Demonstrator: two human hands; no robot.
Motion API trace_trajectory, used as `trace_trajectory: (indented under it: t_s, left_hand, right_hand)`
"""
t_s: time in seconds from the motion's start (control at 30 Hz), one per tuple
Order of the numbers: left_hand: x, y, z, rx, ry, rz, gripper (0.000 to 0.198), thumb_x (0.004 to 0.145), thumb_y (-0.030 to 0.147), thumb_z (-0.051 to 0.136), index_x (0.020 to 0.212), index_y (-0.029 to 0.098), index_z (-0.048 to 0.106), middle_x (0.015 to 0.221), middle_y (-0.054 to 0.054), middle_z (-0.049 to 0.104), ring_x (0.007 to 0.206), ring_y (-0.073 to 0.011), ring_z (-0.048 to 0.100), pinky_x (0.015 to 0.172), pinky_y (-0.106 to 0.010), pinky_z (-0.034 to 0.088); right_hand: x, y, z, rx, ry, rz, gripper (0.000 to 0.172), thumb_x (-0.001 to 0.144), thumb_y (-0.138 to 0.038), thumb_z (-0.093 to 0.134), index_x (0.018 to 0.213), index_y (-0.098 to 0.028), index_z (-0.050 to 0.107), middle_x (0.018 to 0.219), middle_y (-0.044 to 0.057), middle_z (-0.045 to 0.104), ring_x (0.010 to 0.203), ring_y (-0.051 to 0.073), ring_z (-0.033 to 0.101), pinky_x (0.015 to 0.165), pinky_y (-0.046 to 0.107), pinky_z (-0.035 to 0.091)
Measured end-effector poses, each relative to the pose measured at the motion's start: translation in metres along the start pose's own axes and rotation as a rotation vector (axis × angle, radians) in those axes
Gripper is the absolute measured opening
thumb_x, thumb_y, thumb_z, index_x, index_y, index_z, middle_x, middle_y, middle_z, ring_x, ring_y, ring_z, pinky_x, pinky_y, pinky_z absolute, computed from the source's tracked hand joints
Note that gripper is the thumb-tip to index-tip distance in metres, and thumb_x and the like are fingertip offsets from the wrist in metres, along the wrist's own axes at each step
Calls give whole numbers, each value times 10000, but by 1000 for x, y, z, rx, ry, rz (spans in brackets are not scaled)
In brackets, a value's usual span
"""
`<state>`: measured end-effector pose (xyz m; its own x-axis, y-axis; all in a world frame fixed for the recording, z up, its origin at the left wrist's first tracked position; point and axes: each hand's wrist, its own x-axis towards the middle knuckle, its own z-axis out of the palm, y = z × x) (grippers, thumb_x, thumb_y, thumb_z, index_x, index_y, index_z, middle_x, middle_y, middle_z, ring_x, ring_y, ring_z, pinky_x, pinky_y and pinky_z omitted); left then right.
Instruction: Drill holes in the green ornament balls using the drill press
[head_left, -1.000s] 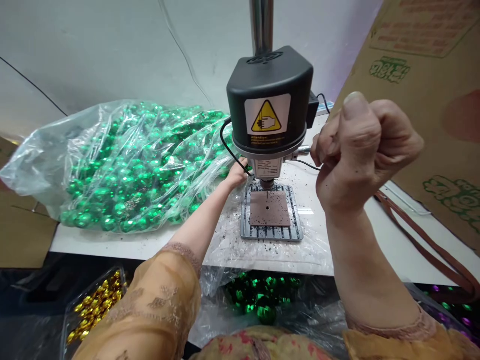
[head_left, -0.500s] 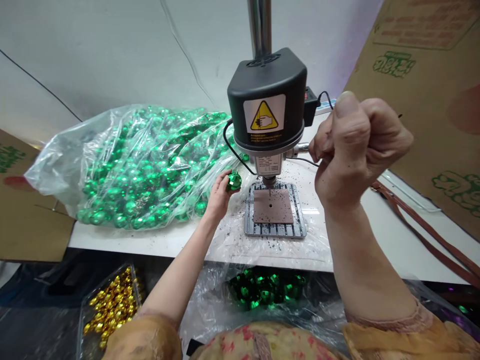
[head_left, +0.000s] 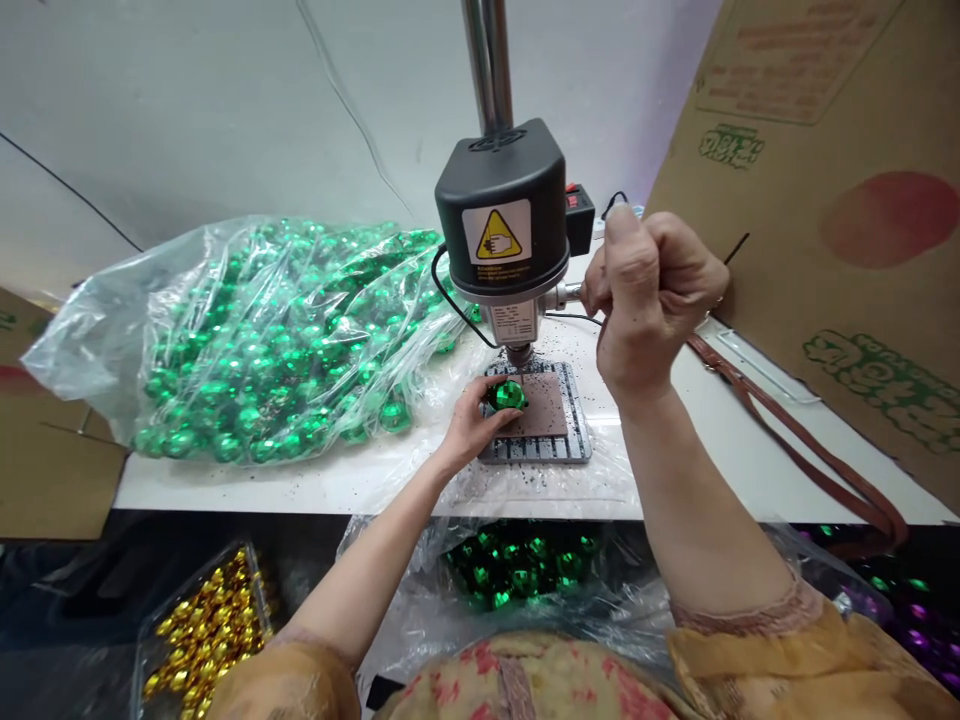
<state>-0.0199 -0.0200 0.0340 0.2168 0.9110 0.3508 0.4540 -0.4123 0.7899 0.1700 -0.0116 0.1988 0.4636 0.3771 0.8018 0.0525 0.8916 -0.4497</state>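
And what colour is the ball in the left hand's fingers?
Shiny green; the ball shows best in the head view.

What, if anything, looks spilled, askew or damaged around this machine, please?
Dark crumbs lie scattered over the metal base of the drill press and on the white table around it. They look odd because they are loose and uncollected, like spilled debris. Nothing else clearly stands out.

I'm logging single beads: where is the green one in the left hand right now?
In the head view, the green bead is just right of centre, held in the left hand over the brown board, below the drill chuck.
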Motion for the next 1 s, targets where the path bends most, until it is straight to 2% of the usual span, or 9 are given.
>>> trace_trajectory:
  t_s: [0.13,0.3,0.37,0.5,0.6,0.73,0.87,1.0]
  left_hand:
    - [7,4,1,134,-33,114,456,809,326,845,1222,242,672,1114,-70,694,1059,-258,643,933,-417,520]
    - [8,8,11,196,35,18,513,727,257,877,1180,214,641,1116,-76,680,1034,-263,644,922,-430,536]
    - [7,8,16,171,42,-24,479,735,266,867,1154,210,641,1113,-75,687,1049,-266,654,932,-431,540]
    - [8,5,17,9,-29,-41,502,820,327,812,1269,221,615,1197,-83,711,1107,-261,678,958,-414,552]
    - [8,2,15,-44,-42,-45,524,823,349,816,1292,223,619,1225,-90,723,1123,-271,690,964,-416,561]
    - [6,-3,19,-43,-18,-66,564,795,354,845,1297,232,617,1241,-93,720,1140,-281,693,973,-426,563]
    - [1,-9,26,-85,76,-90,640,749,366,886,1291,219,577,1203,-93,708,1106,-267,699,966,-427,570]
    - [1,-9,28,-99,85,-95,576,735,363,899,1211,214,611,1136,-82,721,1065,-269,706,959,-445,573]
  right_hand:
    - [-1,-2,0,-50,-8,13,591,908,-610,620,559,-245,314,461,-57,327,418,101,297,447,348,280]
    - [-2,-6,0,-100,-13,48,612,903,-664,586,552,-252,302,474,-45,321,440,119,299,476,362,291]
    - [-2,-7,-1,-108,-19,65,612,905,-668,581,553,-254,301,477,-40,322,449,129,300,488,369,295]
    - [-3,-5,-2,-89,-23,70,580,925,-611,591,557,-252,322,488,-36,335,465,136,301,511,373,310]
    - [-3,-4,-2,-55,-20,65,557,929,-567,609,553,-254,342,496,-34,341,474,141,302,528,378,321]
    - [-3,-6,-1,-77,-20,54,572,938,-565,596,558,-246,312,488,-36,340,469,134,302,520,371,314]
    - [-1,-7,0,-63,-4,43,603,909,-610,619,551,-242,303,473,-41,345,444,127,298,501,368,294]
    - [-1,-7,-1,-87,-19,63,619,884,-685,596,544,-250,317,466,-39,340,444,138,310,501,375,322]
